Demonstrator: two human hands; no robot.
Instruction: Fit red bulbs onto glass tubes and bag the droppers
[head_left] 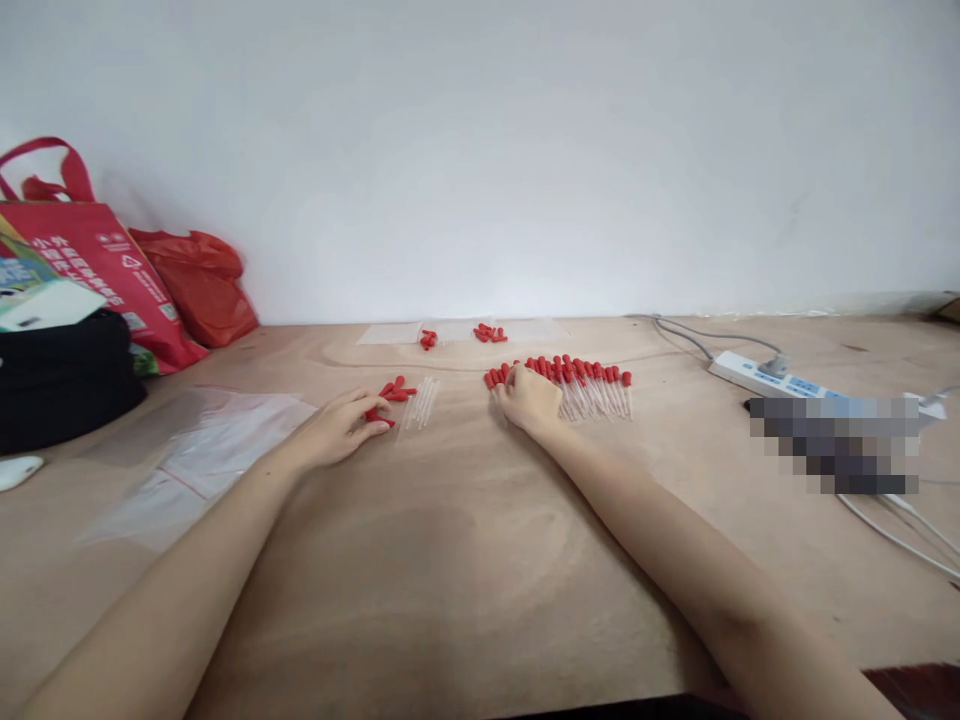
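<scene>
My left hand point(341, 428) rests on the wooden table point(465, 560) with its fingers pinched on a small red rubber cap at the edge of a little pile of red caps point(400, 389). A few clear glass tubes point(421, 402) lie just right of that pile. My right hand point(529, 398) lies knuckles up on the left end of a row of assembled droppers with red caps point(592, 385), fingers curled; what they hold is hidden.
More red caps point(489, 333) lie on clear plastic sheets at the back by the wall. Clear plastic bags point(202, 450) lie at the left. Red bags point(112, 265) and a black bag point(60, 375) stand far left. A power strip point(757, 375) with cables sits at the right.
</scene>
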